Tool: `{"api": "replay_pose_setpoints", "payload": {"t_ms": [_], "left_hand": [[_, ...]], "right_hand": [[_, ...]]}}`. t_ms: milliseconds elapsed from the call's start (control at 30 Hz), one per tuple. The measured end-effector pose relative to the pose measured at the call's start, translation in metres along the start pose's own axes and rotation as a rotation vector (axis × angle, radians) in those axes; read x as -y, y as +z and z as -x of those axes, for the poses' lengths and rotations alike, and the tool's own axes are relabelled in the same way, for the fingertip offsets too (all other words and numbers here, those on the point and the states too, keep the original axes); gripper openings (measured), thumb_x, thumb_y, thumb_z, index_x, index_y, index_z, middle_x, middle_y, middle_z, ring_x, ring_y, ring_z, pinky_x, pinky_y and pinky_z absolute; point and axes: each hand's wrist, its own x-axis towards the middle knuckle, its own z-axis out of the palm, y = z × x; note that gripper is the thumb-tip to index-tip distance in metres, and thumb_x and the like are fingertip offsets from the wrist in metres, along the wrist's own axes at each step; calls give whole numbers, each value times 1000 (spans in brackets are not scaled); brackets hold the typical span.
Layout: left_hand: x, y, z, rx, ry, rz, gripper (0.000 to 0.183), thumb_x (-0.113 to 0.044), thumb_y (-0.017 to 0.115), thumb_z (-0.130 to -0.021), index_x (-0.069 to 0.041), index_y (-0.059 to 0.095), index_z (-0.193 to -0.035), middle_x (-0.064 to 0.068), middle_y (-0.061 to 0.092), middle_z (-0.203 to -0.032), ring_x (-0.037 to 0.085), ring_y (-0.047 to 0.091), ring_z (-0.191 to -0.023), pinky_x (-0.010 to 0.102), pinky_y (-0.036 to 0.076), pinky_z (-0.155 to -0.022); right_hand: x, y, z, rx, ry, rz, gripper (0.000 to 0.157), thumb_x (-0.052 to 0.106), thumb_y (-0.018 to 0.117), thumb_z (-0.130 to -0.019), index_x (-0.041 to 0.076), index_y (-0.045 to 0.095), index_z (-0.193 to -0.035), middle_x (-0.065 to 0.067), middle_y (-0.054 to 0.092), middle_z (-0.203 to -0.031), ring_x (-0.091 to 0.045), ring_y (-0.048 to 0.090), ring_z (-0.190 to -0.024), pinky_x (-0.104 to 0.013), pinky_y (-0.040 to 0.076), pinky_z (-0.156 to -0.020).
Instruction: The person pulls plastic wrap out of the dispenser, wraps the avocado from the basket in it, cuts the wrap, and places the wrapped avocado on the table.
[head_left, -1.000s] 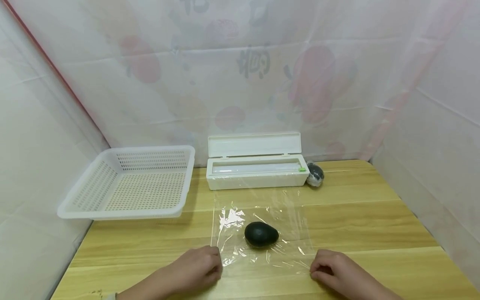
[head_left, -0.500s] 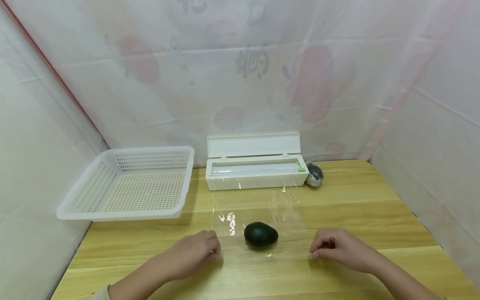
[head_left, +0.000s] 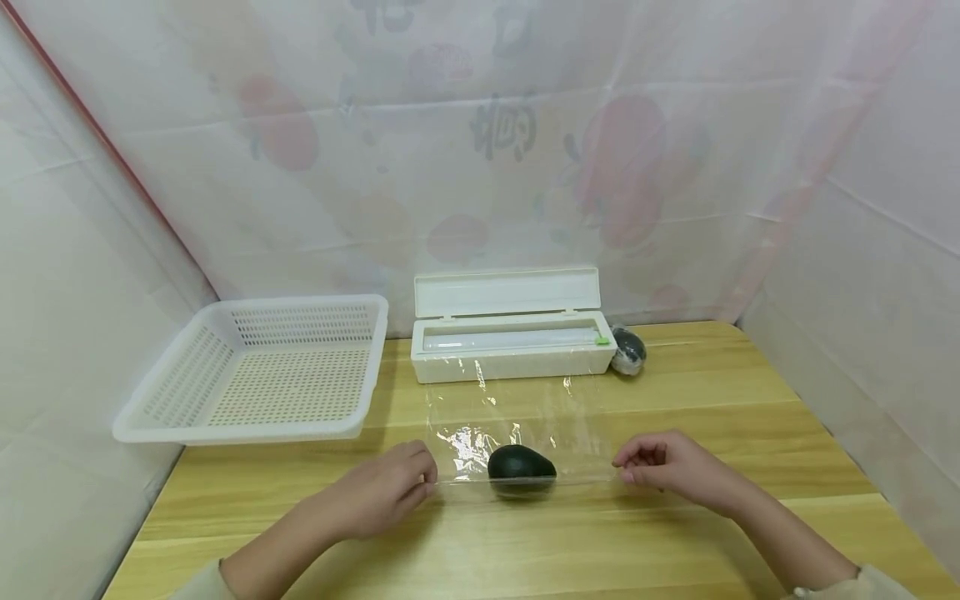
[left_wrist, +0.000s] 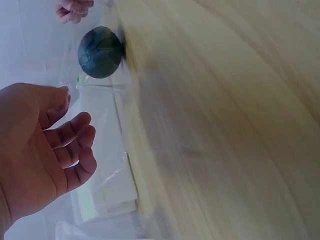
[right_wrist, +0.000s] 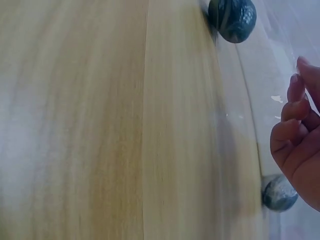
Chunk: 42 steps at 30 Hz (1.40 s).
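A dark avocado (head_left: 517,463) lies on the wooden table, on its side. Clear cling film (head_left: 480,417) stretches from the white dispenser box (head_left: 517,363) toward the person, its near edge raised and crossing in front of the avocado. My left hand (head_left: 393,487) pinches the film's left corner between thumb and fingers. At the opposite corner, my right hand (head_left: 678,468) pinches the film with thumb and forefinger, as the right wrist view also shows. The box's lid (head_left: 507,292) stands open, with a film roll (head_left: 510,338) inside.
A white perforated plastic basket (head_left: 378,367) stands at the back left. Beside the box's right end sits a film-wrapped dark avocado (head_left: 628,352). A green slider (head_left: 602,340) is on the box. Pale printed curtains (head_left: 360,167) enclose the table's back and sides.
Both hands have moved up and away from the person, lifting the film's near edge from the table and bringing it to the avocado. The avocado, box and basket stay put.
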Motion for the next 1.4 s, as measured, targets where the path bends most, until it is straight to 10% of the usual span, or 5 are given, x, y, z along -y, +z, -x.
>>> {"api": "replay_pose_setpoints", "payload": {"t_ms": [767,1000,1233,1400], "left_hand": [[26,16,-34,-1,-163,342,12,-18,59,-90,-26,59,-81,-12,57,-83,7,54,-75,24,48,-65],[26,16,-34,-11,-169,418,10,-19,60,-92,-23,61,-83,-11,59,-85,10,56,-79,26,49,-70],[27,16,-32,-8,-177,479,8,-19,59,-93,-21,62,-85,-10,60,-88,11,57,-81,26,50,-71],[30,17,-31,-7,-187,518,8,-19,59,-93,-21,62,-86,-10,62,-88,13,57,-82,28,50,-69]], "right_hand": [[-11,-2,-31,-136,65,129,22,21,66,-94,5,70,-108,-11,65,-84,-13,55,-63,-28,49,-54],[17,25,-39,-326,-158,424,21,25,69,-92,12,71,-108,4,67,-95,-8,56,-75,-24,51,-63],[37,72,-57,-243,-412,683,55,45,78,-80,15,66,-125,3,61,-123,-16,58,-112,-40,53,-94],[41,85,-65,-233,-431,693,43,36,79,-82,18,68,-119,6,62,-117,-11,59,-106,-37,53,-91]]}}
